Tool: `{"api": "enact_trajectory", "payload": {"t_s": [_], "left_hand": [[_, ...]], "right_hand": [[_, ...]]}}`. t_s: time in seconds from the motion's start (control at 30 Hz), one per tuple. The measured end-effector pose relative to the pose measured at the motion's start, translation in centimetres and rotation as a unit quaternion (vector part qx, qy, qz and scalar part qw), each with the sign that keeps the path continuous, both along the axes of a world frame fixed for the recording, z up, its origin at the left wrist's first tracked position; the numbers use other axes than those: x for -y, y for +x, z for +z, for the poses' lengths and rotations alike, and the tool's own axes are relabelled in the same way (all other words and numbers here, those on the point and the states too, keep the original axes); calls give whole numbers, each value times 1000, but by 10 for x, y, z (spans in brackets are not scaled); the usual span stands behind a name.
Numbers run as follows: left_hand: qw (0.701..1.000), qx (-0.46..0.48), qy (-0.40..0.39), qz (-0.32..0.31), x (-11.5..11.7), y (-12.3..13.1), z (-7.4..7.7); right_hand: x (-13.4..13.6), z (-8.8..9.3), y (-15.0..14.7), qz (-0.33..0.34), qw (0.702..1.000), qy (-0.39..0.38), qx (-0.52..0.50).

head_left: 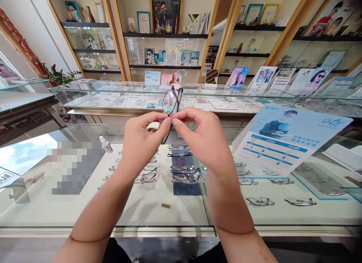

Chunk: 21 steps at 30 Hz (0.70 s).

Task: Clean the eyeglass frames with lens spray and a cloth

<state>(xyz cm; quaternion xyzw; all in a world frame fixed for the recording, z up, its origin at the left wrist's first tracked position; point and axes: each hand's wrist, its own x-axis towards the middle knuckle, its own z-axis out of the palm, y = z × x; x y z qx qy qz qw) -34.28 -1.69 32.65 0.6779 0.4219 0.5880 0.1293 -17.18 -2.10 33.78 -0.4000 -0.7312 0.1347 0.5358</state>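
Both my hands are raised above a glass counter (85, 202) and meet on a pair of black-framed glasses (171, 101). My left hand (141, 136) is curled and pinches the frame's lower edge, with a pale, cloth-like thing I cannot name tucked in its palm. My right hand (202, 136) pinches the same spot from the right with thumb and forefinger. The glasses stand upright above the fingertips, one lens facing me, the temples hanging down behind the fingers.
Under the counter glass lie several rows of spectacle frames (185, 172) on white trays. A small white bottle (105, 143) stands at the left. A blue and white leaflet stand (283, 140) rises at the right. Another glass case (135, 90) and wall shelves lie beyond.
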Motion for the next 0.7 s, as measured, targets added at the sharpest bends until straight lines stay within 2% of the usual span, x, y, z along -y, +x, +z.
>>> {"api": "enact_trajectory", "payload": {"t_s": [0.13, 0.23, 0.33, 0.43, 0.5, 0.57, 0.63, 0.7], "left_hand": [[998, -60, -18, -1, -9, -4, -1], [985, -162, -62, -24, -22, -2, -7], [944, -304, -122, -44, -38, 11, -24], [887, -430, -162, -54, -52, 30, -50], [856, -481, -180, -64, -58, 43, -67], [838, -504, -199, -69, -63, 51, -78], [851, -477, -210, -66, -68, 53, -82], [906, -372, -189, -65, -71, 48, -77]], "right_hand": [[7, 4, 5, -94, 995, 9, 37], [12, 9, 10, -156, 987, 39, 20], [16, 12, 12, -165, 983, 77, 14], [18, 13, 11, -140, 985, 99, 24], [20, 14, 10, -133, 986, 92, 37], [22, 15, 10, -130, 988, 74, 49], [23, 16, 12, -128, 988, 66, 48], [22, 18, 16, -121, 990, 62, 33]]}}
